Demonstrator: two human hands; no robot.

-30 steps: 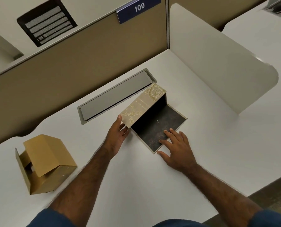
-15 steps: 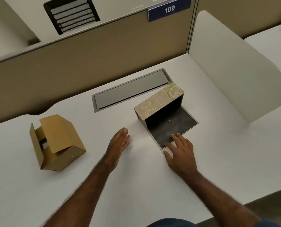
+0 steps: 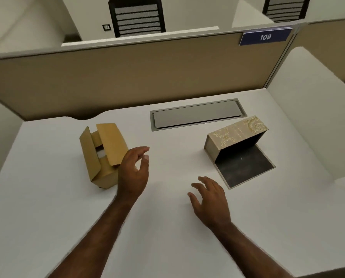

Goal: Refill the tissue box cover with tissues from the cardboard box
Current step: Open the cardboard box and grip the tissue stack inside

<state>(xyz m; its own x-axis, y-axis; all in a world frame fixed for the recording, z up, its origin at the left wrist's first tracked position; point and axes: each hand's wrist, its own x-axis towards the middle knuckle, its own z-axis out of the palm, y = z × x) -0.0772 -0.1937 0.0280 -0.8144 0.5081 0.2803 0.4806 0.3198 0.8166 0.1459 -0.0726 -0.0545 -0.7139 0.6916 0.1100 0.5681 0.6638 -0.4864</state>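
The tissue box cover (image 3: 236, 132), beige with gold floral print, lies on its side at the right of the white desk. Its dark bottom flap (image 3: 244, 167) is folded out flat toward me and the dark inside looks empty. The brown cardboard box (image 3: 103, 155) stands at the left with its top flaps ajar; something pale shows in the gap. My left hand (image 3: 134, 171) is open, fingers curved, right beside the cardboard box's near right side. My right hand (image 3: 209, 196) hovers open over the desk, a little left of the flap's near corner.
A grey cable hatch (image 3: 196, 115) is set into the desk (image 3: 167, 227) behind both boxes. A tan partition (image 3: 127, 77) closes the back, a white divider panel (image 3: 308, 109) the right side. The desk's front edge runs near the bottom right corner.
My left hand let go of the cover and moved left to the cardboard box. My right hand lifted off the flap and drew back left. My view swung left.
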